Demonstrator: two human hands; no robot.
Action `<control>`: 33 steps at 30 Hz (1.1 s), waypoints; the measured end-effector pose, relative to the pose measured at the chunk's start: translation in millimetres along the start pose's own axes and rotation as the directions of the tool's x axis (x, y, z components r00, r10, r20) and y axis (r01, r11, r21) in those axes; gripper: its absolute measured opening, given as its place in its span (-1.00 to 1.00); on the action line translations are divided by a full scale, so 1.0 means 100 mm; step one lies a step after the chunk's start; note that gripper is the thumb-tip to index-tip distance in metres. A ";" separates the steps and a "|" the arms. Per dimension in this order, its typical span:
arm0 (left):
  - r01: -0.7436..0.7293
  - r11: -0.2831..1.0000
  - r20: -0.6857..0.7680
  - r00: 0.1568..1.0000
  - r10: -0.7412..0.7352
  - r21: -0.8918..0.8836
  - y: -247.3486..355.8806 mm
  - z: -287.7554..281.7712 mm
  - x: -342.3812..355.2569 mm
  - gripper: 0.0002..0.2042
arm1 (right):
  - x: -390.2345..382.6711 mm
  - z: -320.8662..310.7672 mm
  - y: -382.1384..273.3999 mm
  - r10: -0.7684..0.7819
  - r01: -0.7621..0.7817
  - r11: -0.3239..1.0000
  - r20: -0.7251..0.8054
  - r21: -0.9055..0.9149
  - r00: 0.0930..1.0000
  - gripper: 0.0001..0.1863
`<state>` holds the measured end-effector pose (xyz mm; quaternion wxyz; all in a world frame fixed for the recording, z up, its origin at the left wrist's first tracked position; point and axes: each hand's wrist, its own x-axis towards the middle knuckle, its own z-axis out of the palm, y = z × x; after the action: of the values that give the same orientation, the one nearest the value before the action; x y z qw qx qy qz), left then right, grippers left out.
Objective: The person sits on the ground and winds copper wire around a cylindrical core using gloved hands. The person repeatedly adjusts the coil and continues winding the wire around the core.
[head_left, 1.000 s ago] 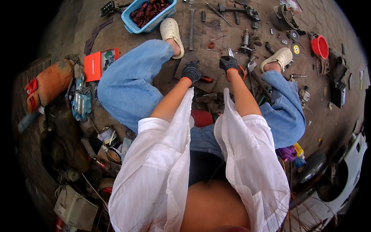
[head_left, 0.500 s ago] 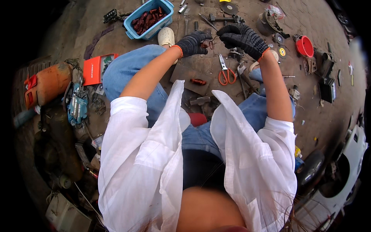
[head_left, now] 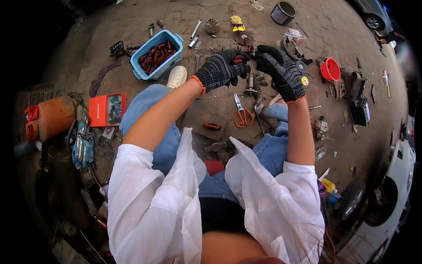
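Note:
My left hand, in a grey-black knit glove with orange cuff, is closed round a small coil of copper-coloured wire. Close beside it, my right hand, gloved alike, has its fingertips bent in at the far end of that bundle, on something small I cannot make out. Below the hands lie orange-handled scissors, a metal shaft part, a hammer and another copper coil on a dark plate.
A blue tub of copper coils, red box and orange gas cylinder stand left. Right are a red bowl, dark metal parts, a tyre and white car panel. A vehicle is at top right.
Both hands have risen from the floor between my legs to farther forward, now with a coil held up in them. The view has shifted, showing more floor ahead.

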<state>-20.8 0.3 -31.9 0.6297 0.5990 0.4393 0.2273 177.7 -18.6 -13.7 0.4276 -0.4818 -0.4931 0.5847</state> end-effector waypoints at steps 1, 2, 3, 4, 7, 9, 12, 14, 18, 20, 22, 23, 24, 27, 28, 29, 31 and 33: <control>-0.041 0.999 0.033 0.999 0.041 0.008 0.08 0.07 0.02 -0.67 | -0.05 0.05 0.02 -0.093 0.091 0.984 -0.007 -0.156 0.996 -0.63; -0.071 0.997 0.053 0.996 0.070 0.023 0.16 0.11 -0.02 -0.67 | -0.07 0.09 0.06 -0.182 0.179 0.939 0.015 -0.293 0.983 -0.64; -0.064 0.997 0.057 0.996 0.062 0.034 0.31 0.13 -0.11 -0.64 | -0.10 0.12 0.07 -0.193 0.180 0.944 -0.022 -0.276 0.981 -0.65; -0.152 0.968 0.025 0.988 0.150 0.200 0.22 0.17 -0.09 -0.63 | -0.12 0.13 0.07 -0.204 0.182 0.949 -0.057 -0.259 0.977 -0.66; -0.208 0.755 -0.023 0.959 0.283 0.621 0.12 0.24 -0.16 -0.56 | -0.17 0.15 0.01 -0.118 0.112 0.993 -0.149 -0.047 0.982 -0.70; -0.238 0.778 -0.009 0.954 0.299 0.581 0.13 0.25 -0.17 -0.53 | -0.18 0.17 -0.03 -0.087 0.095 0.995 -0.201 0.032 0.976 -0.75; -0.272 0.850 0.031 0.957 0.290 0.451 0.30 0.20 -0.18 -0.52 | -0.21 0.14 -0.03 -0.055 0.055 0.998 -0.180 -0.006 0.982 -0.75; -0.443 0.804 -0.043 0.866 0.498 0.396 0.14 0.17 -0.14 -0.53 | -0.23 0.15 -0.04 -0.055 0.051 0.998 -0.196 -0.026 0.979 -0.75; -0.383 0.921 -0.124 0.913 0.390 0.074 0.07 0.18 -0.14 -0.59 | -0.23 0.19 -0.06 -0.131 0.111 0.985 -0.154 -0.131 0.979 -0.77; -0.390 0.920 -0.187 0.902 0.389 0.033 0.08 0.23 -0.15 -0.62 | -0.23 0.22 -0.03 -0.074 0.070 0.997 -0.152 -0.027 0.986 -0.78; -0.371 0.929 -0.222 0.906 0.359 -0.010 0.08 0.24 -0.15 -0.67 | -0.23 0.25 -0.02 -0.037 0.041 0.999 -0.181 0.019 0.983 -0.78; -0.346 0.938 -0.226 0.916 0.331 -0.032 0.10 0.22 -0.16 -0.70 | -0.23 0.27 -0.03 -0.030 0.034 0.999 -0.211 0.015 0.977 -0.79; -0.322 0.945 -0.229 0.925 0.302 -0.054 0.12 0.21 -0.16 -0.73 | -0.22 0.28 -0.04 -0.023 0.027 1.000 -0.241 0.011 0.970 -0.79; -0.347 0.937 -0.262 0.902 0.343 0.032 0.16 0.16 -0.18 -0.79 | -0.21 0.24 -0.04 -0.027 0.004 0.997 -0.318 -0.075 0.948 -0.80; -0.355 0.932 -0.281 0.890 0.360 0.070 0.17 0.15 -0.18 -0.80 | -0.21 0.23 -0.02 -0.025 0.050 0.996 -0.292 0.078 0.956 -0.81; -0.362 0.924 -0.309 0.871 0.381 0.119 0.17 0.13 -0.18 -0.81 | -0.22 0.21 0.01 -0.026 0.091 0.969 -0.267 0.231 0.963 -0.81; -0.341 0.922 -0.335 0.860 0.384 0.184 0.20 0.10 -0.19 -0.81 | -0.22 0.21 0.02 0.045 0.085 0.857 -0.239 0.508 0.970 -0.82; -0.289 0.934 -0.334 0.877 0.346 0.210 0.23 0.08 -0.19 -0.81 | -0.23 0.22 -0.01 0.192 0.015 0.682 -0.199 0.732 0.961 -0.82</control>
<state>-18.3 -15.2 -5.3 0.4430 0.6568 0.4605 0.4005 159.6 -44.5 -8.2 0.6150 -0.3686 -0.1364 0.6836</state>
